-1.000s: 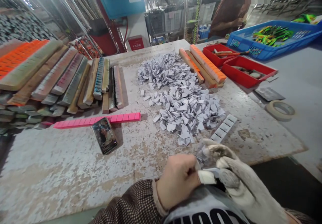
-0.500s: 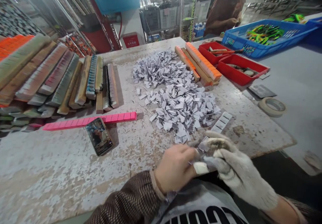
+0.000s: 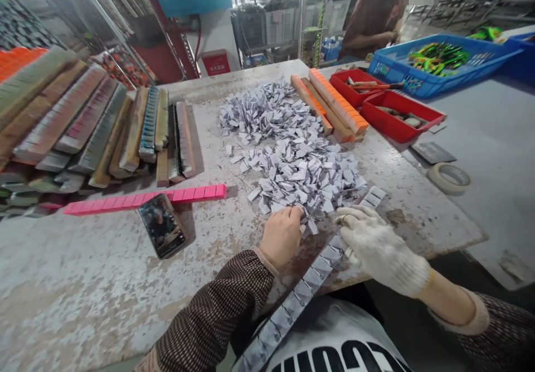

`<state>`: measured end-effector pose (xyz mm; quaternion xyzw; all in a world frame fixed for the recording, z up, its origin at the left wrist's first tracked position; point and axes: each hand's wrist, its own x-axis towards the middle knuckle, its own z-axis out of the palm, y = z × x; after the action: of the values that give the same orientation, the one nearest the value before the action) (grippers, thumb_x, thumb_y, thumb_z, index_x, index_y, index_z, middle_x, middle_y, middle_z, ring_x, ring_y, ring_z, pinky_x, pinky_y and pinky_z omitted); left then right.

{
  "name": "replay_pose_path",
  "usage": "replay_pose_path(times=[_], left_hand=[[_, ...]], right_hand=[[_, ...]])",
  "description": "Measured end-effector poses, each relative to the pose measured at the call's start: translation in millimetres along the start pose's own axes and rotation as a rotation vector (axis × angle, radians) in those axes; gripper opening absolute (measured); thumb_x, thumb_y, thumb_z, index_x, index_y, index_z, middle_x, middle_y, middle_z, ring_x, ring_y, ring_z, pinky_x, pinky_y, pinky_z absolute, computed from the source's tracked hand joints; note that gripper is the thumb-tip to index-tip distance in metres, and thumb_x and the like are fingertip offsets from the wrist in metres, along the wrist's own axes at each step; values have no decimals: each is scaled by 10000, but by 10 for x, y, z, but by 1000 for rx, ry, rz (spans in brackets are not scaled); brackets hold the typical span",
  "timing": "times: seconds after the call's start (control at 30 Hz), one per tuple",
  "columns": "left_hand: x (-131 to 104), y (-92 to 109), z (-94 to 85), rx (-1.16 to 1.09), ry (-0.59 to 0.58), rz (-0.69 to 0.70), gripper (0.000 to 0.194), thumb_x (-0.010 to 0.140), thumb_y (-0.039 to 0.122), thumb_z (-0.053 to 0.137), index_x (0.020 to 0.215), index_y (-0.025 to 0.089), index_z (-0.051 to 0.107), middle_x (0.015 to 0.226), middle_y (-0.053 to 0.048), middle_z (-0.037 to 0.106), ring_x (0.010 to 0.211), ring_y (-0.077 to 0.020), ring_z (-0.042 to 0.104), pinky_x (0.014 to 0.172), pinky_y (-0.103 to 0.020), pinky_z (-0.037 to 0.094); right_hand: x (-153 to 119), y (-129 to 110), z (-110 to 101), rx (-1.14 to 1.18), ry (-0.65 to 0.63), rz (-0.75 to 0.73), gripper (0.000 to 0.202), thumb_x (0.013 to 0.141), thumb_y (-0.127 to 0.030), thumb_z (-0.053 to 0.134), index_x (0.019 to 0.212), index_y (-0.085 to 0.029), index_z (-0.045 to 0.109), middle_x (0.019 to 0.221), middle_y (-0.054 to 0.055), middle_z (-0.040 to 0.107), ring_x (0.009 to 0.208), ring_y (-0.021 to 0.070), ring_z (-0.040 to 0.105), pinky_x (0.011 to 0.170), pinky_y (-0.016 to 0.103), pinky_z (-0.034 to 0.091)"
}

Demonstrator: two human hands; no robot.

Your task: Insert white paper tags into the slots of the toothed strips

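My bare left hand (image 3: 283, 237) is at the near edge of a heap of small white-grey flat pieces (image 3: 292, 165). Its fingers are curled and closed among the pieces; what they pinch is hidden. My right hand (image 3: 382, 252), in a white knitted glove, is closed at the far end of a long grey bar (image 3: 307, 285) with notches along it. That bar slants from my lap up over the table edge. A short white segmented strip (image 3: 374, 196) lies just beyond the glove.
A phone (image 3: 162, 226) leans on a pink segmented bar (image 3: 196, 193). Stacked bars (image 3: 100, 121) fill the left side. Orange-topped bars (image 3: 338, 101), red trays (image 3: 401, 129), a tape roll (image 3: 449, 178) and a blue basket (image 3: 438, 85) stand right. Another person (image 3: 370, 15) is behind.
My hands, close together over my lap before, have separated. The left has reached forward to the heap; the right has turned palm down. The grey notched bar now shows along its length.
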<state>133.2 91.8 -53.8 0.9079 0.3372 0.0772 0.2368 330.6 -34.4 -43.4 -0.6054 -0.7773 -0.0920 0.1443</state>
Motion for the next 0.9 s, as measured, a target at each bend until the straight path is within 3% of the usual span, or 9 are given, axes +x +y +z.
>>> replay_pose_path(times=[0.17,0.27,0.37,0.47,0.53,0.6,0.67,0.73,0.9], left_hand=[[-48,-102,-31,-211,-3,-41,128,848,81,595,863,196,540,948,-73,659,910,-248,625,847,-380,483],[-124,-149,-85,-375,-11,-62,79,890,175,611,869,195,536,862,-32,657,805,-191,632,742,-305,496],[-222,-125,-178,-831,-54,-114,153,895,275,665,875,178,548,855,-21,664,779,-149,634,723,-260,499],[-316,-8,-269,-1397,-93,-241,305,781,326,827,849,154,585,861,-23,662,786,-136,631,785,-274,506],[-367,103,-303,-1587,-122,-318,374,708,331,899,856,146,610,895,-36,678,809,-147,653,839,-310,522],[-412,206,-311,-1696,-152,-362,416,663,334,935,851,149,613,932,-46,687,822,-157,666,862,-340,534],[-458,273,-305,-1706,-167,-346,429,659,355,937,833,155,600,923,-40,676,802,-152,652,837,-335,536],[-512,295,-304,-1563,-163,-263,400,712,390,899,827,160,593,868,-26,649,775,-144,617,781,-302,517],[-669,270,-366,-833,-179,11,266,904,355,700,779,175,550,756,10,565,685,-118,501,642,-236,381]], right_hand=[[-73,67,107,84,28,-2,103,909,-118,562,917,-173,649,1134,142,675,1170,317,618,1077,534,476],[-130,-29,136,161,78,11,77,917,-130,575,912,-184,629,1112,134,664,1207,324,600,1090,560,467],[-142,-155,121,252,76,-10,13,918,-177,614,924,-186,607,1099,132,655,1246,333,581,1101,560,463],[-92,-253,87,322,135,11,136,932,-288,640,986,-186,568,1206,170,627,1309,367,527,1093,585,465],[-28,-324,77,391,204,48,212,947,-343,613,1069,-180,554,1280,194,597,1344,387,490,1073,602,478],[42,-414,78,500,278,90,168,972,-291,560,1103,-187,550,1302,185,586,1334,349,511,1033,539,526],[93,-504,75,604,351,145,79,981,-191,520,1046,-212,559,1266,150,601,1289,280,559,979,429,567],[102,-562,47,680,392,191,111,983,-135,501,958,-231,550,1191,117,625,1272,238,575,948,356,576],[-16,-558,-129,840,266,154,158,976,-137,537,870,-252,518,935,71,659,1302,254,574,1017,370,559]])
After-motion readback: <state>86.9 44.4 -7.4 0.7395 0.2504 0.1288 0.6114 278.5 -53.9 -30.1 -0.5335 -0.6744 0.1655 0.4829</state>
